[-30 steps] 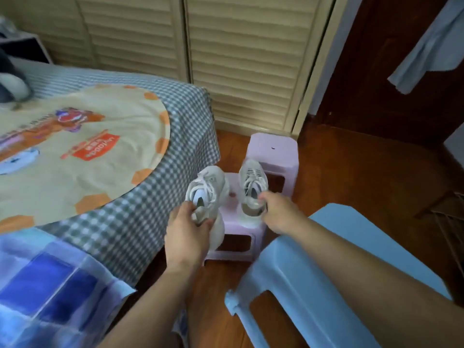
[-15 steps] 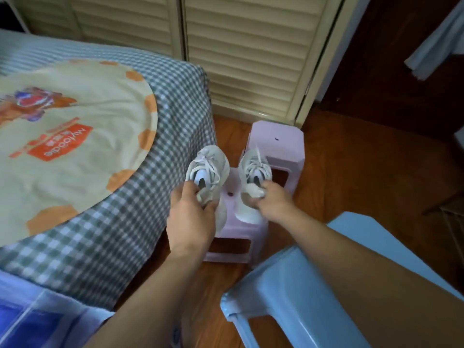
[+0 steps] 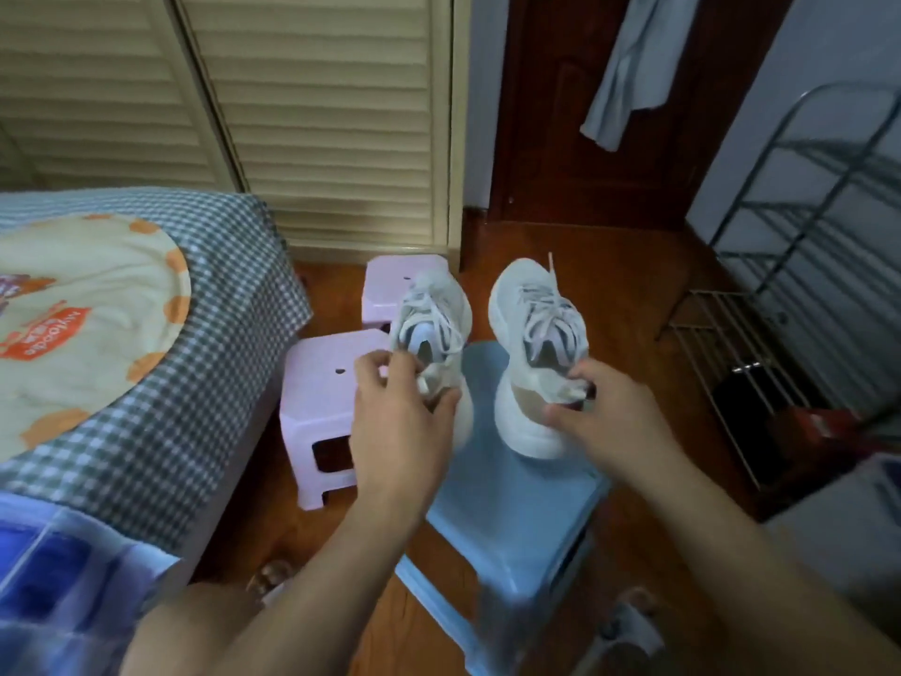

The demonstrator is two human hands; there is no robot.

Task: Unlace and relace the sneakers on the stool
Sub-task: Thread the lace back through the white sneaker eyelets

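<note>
Both sneakers now over blue stool [image 3: 517, 519], off pink; L hand [image 3: 397, 422] grips left sneaker [image 3: 431, 324], R hand [image 3: 609, 417] right sneaker [image 3: 536, 324].

white sneakers [image 3: 538, 334] | blue stool [image 3: 517, 509] | pink stools [image 3: 322, 383] | grey-white checked bedsheet [image 3: 195, 383]

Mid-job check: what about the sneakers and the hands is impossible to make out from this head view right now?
- Heel of the left sneaker: covered by the left hand.
- Heel collar of the right sneaker: partly covered by the right hand.
- Whether either sole touches the blue stool: motion blur, and the soles face away from the camera.
- Lace knots and eyelets: too blurred to judge.
</note>
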